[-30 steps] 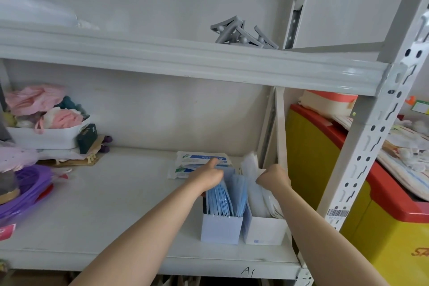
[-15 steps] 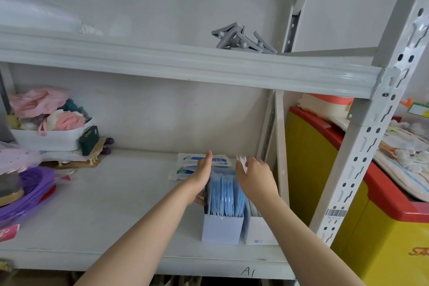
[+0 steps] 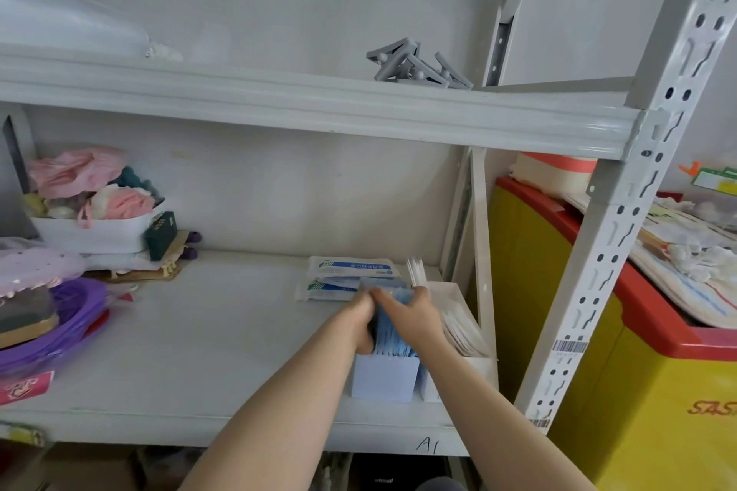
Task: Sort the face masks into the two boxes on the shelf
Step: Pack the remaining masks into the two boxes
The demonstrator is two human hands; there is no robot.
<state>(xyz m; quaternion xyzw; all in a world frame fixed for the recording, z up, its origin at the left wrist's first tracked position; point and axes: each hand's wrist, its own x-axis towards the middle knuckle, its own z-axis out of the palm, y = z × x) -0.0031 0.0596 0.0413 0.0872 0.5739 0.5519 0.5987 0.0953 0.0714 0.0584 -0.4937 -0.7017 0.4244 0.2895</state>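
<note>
Two small boxes stand side by side at the right end of the shelf (image 3: 223, 335). The left box (image 3: 385, 379) holds upright blue masks (image 3: 393, 335); the right box (image 3: 458, 291) holds white masks (image 3: 462, 327). My left hand (image 3: 365, 321) and my right hand (image 3: 414, 311) press together on the top of the blue masks from both sides, fingers curled over them. Behind the boxes lie flat mask packets (image 3: 351, 269) with blue print.
A white tub (image 3: 95, 233) of pink and white fabric items sits at the back left, a purple basket (image 3: 64, 315) at the left edge. The upper shelf beam (image 3: 319, 104) hangs overhead. A shelf post (image 3: 622, 219) and a yellow and red chest (image 3: 622, 351) stand on the right.
My right hand left the white masks and came over to the blue ones. Both hands have closed in on the blue stack from its sides.
</note>
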